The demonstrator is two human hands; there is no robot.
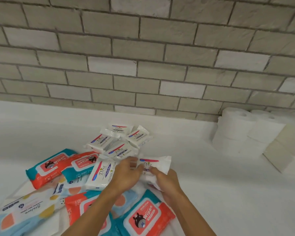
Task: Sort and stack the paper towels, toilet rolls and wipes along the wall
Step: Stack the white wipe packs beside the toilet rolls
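The white Dove pack [154,165] is up off the white surface [41,126], held between both hands just right of the heap and well short of the wall [143,57]. The left hand [126,174] grips its left end, fingers curled over the near edge. The right hand [166,180] takes the right end, thumb laid across the printed face and the other fingers tucked beneath, where they cannot be seen clearly. Both forearms reach in from the bottom of the view, wrists close together, palms turned towards each other.

Going by how things lie, the sorting is partly done. A block of toilet rolls [237,132] stands stacked against the wall at the right, with pale beige blocks [279,150] just beside it - whether those are paper towels I cannot tell.

The wipes are the part left. Other small Dove packs [119,142] lie in a loose scatter beyond the hands, tilted and overlapping, none lined up at the wall. To the left and below, the teal-and-red wipes packs [46,167] lie jumbled over one another, and a pastel-printed pack [24,208] sits at the lower left corner.

My reading is that the held pack is the first of its kind being picked out - no wipes stack shows along the wall yet.
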